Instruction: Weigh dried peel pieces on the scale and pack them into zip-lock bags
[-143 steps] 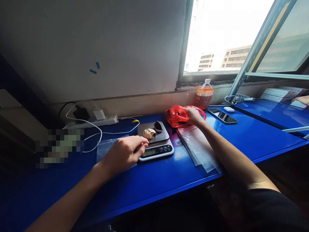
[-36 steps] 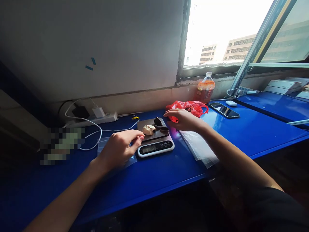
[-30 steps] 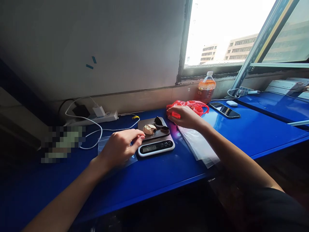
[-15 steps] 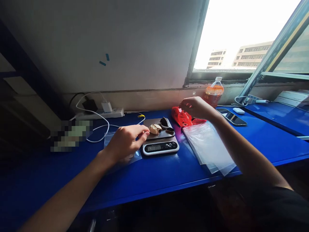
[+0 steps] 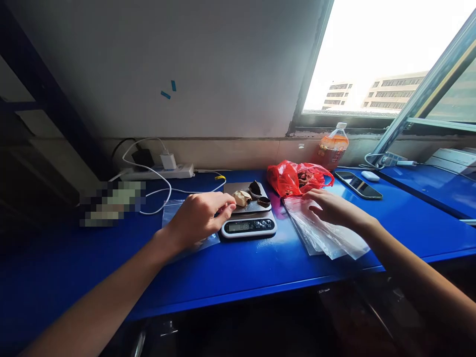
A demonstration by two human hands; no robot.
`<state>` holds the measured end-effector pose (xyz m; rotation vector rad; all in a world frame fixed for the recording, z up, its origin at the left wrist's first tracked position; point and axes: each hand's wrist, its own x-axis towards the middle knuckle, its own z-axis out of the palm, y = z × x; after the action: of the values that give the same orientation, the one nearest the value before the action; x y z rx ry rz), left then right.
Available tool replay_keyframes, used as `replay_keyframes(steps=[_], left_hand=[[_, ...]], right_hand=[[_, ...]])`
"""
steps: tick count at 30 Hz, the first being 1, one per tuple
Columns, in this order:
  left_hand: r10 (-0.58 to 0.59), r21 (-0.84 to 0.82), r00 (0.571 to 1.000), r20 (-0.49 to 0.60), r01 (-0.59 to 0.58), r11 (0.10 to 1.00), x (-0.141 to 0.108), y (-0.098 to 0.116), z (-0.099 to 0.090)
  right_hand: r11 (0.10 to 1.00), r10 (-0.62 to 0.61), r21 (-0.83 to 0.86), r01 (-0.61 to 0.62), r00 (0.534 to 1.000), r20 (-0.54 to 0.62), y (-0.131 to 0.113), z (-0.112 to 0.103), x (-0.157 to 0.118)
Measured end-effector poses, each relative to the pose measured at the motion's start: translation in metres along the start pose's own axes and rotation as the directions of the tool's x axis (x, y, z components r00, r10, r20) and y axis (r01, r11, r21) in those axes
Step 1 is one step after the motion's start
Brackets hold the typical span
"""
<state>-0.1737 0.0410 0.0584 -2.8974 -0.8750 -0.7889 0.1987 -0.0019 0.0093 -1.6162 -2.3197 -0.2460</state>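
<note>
Right hand (image 5: 336, 208) drops from above the red bag (image 5: 284, 179) to the clear bags (image 5: 327, 230), fingers loosely open; left hand (image 5: 199, 215) has thumb and fingers drawn close beside the pale piece (image 5: 241, 198), can't tell if gripping. Bench (image 5: 253, 270) surface shows between front edge and scale (image 5: 249, 226), clear bags crowd its right. Pale piece and dark curled pieces (image 5: 255, 189) sit on scale, look light, stiff, brittle, best pinched gently at thicker sides; red bag behind looks soft, bottle (image 5: 333, 146) farther back
</note>
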Motion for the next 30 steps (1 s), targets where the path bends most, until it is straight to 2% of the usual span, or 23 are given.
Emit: replay_keyframes(steps=[3,5,12,15,18,21,24,27,30], left_hand=[[-0.017,-0.001,1.0,0.011,0.017,1.0,0.0,-0.001,0.0],[-0.04,0.004,0.999,0.026,0.04,0.999,0.001,-0.001,0.0],[-0.049,-0.014,0.997,0.057,0.049,0.999,0.001,0.001,0.001],[-0.039,-0.016,0.998,0.055,0.04,0.999,0.001,0.0,0.001],[-0.031,-0.013,0.998,0.051,0.032,0.999,0.001,0.0,0.001],[-0.021,-0.013,0.999,0.046,0.022,1.0,0.0,-0.001,0.002],[-0.026,-0.044,0.999,0.02,0.027,0.999,0.0,-0.001,0.001],[-0.084,-0.185,0.996,-0.026,0.078,0.98,0.0,0.001,-0.002],[-0.133,-0.369,0.99,-0.048,0.107,0.923,0.001,0.005,-0.006]], right_hand=[[0.997,-0.024,-0.076,0.023,1.0,-0.016,0.002,0.007,0.002],[0.996,-0.006,-0.092,0.0,0.997,-0.073,0.004,0.01,0.003],[0.999,-0.049,0.006,0.05,0.993,-0.111,0.006,0.009,0.002],[0.996,-0.078,0.042,0.081,0.993,-0.086,0.004,0.009,0.003],[0.993,-0.105,0.059,0.105,0.994,-0.012,0.006,0.01,0.007],[0.991,-0.123,0.063,0.121,0.992,0.031,0.003,-0.002,0.014],[0.978,-0.175,0.111,0.177,0.984,-0.021,-0.019,-0.033,0.024],[0.946,-0.246,0.182,0.267,0.961,-0.126,-0.066,-0.064,0.04],[0.889,-0.249,0.314,0.333,0.928,-0.279,-0.117,-0.065,0.056]])
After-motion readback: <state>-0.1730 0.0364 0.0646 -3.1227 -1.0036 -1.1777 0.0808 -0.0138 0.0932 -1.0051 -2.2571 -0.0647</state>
